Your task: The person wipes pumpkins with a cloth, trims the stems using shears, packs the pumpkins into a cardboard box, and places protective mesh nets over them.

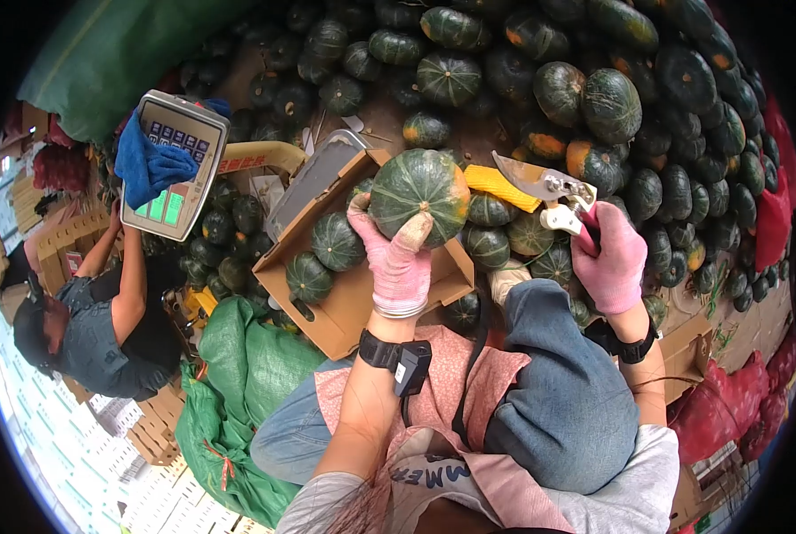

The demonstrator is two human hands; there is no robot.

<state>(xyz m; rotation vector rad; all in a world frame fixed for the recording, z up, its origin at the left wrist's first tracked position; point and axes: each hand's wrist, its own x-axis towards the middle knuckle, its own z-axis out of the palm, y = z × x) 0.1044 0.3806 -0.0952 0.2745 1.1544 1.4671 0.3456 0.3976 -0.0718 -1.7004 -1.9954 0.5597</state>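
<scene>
My left hand (398,262), in a pink glove, holds a round dark green pumpkin (418,198) with an orange patch, its pale stem facing up by my thumb. To the right, my right hand (612,258), gloved too, grips the red handles of pruning shears (554,189), whose blades point left and stand apart from the pumpkin. Below the held pumpkin is a cardboard box (353,307) with small pumpkins (337,240) in it. A yellow strip (502,187) lies between the pumpkin and the shears.
A large heap of pumpkins (449,78) spreads ahead and right. At the left stand a digital scale (180,147) with a blue cloth (153,160) and a person (104,303) in dark clothes. A green sack (255,356) is lower left; red net sacks (718,405) lie lower right.
</scene>
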